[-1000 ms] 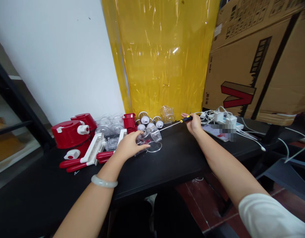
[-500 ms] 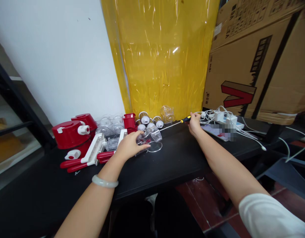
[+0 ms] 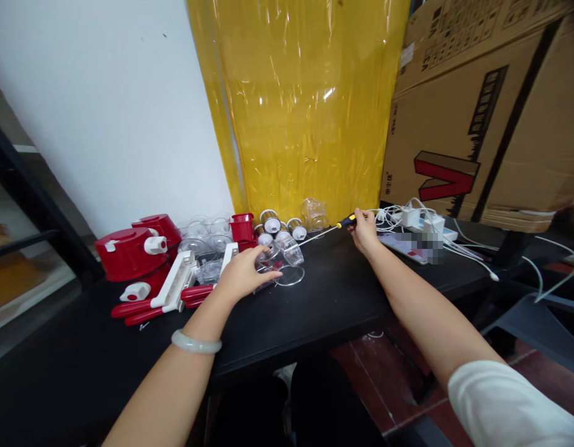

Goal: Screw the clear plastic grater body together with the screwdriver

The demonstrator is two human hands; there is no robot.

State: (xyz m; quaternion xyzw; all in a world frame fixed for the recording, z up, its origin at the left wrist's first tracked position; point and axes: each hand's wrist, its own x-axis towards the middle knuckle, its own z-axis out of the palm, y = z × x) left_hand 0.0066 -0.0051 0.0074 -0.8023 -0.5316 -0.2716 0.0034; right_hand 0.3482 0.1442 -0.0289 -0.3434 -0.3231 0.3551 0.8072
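My right hand (image 3: 364,230) is closed round the black-and-yellow handle of a screwdriver (image 3: 348,220). Its long shaft points left, and the tip meets the side of a clear plastic container (image 3: 291,249). My left hand (image 3: 243,271) grips that container from the left, thumb in front and fingers behind. A round, clear rim (image 3: 290,284) lies against the black table below it. Exactly where the screwdriver tip sits is too small to make out. Just behind stand several white-capped cylinders (image 3: 270,222) and a small red plastic bin (image 3: 243,228).
Red round housings (image 3: 128,253) and white frames with red handles (image 3: 175,282) lie at the left, with clear bowls (image 3: 205,233) behind. A phone (image 3: 403,247), white cables and a power strip (image 3: 448,233) are at the right. A large cardboard box (image 3: 473,118) stands behind them.
The screwdriver's handle has dropped and shifted slightly left, with my right fingers round it in a slightly different pose. My left hand keeps its grip on the clear container.
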